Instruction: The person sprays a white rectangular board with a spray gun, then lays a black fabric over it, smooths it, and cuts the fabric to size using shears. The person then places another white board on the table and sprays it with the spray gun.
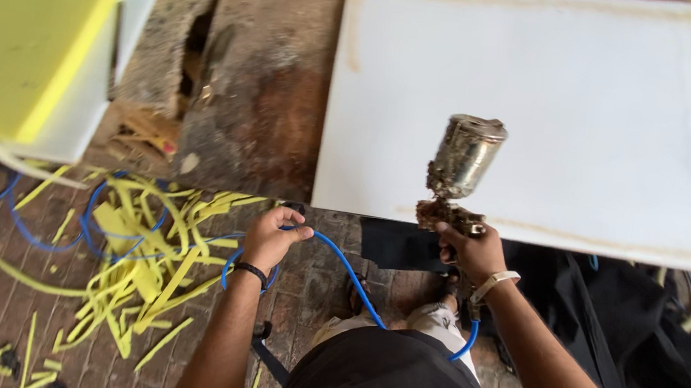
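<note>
Right hand (468,251) in closed grip on spray gun (455,176) at white panel (560,105) edge on bench (260,108); left hand (271,237) closed around blue hose (350,273).

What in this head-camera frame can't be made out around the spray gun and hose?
- Spray gun nozzle and trigger: hidden by the gun's crusted body and the right hand.
- Blue hose: its run past the left hand is lost among yellow foam strips.
- White panel: right edge cut off by the frame.
- Cup contents: closed, unseen.
</note>
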